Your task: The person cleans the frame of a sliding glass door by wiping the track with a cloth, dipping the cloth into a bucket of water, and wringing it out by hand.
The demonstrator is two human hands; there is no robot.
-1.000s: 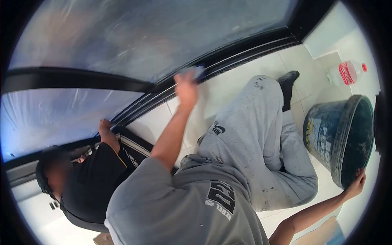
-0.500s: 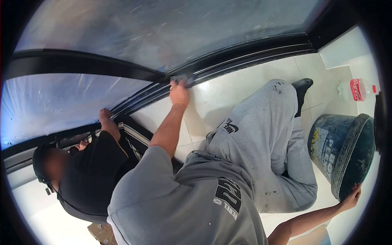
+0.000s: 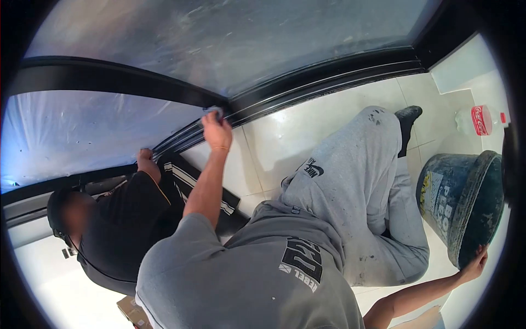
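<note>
My left hand point(image 3: 217, 133) is closed around a small grey rag-like wad point(image 3: 217, 112), most of it hidden by the fingers. It presses the wad to the black door frame point(image 3: 213, 100), near the corner where the upright meets the bottom track point(image 3: 329, 77). Out to the right, my right hand point(image 3: 474, 265) grips the lower rim of a dark green bucket point(image 3: 446, 192). The bucket is tipped on its side, its mouth turned away to the right, with a worn label on its wall. Shadow hides its inside.
A co-worker in black point(image 3: 126, 236) crouches at the left, one hand point(image 3: 147, 159) at the frame's bottom edge. Plastic film point(image 3: 98, 131) covers the glass. A clear bottle with a red label point(image 3: 481, 120) lies by the right wall. A cardboard box point(image 3: 133, 311) sits below the co-worker.
My left hand has moved left along the track with the grey wad, to the upright's foot. My right hand stays on the bucket rim. The co-worker has shifted slightly.
</note>
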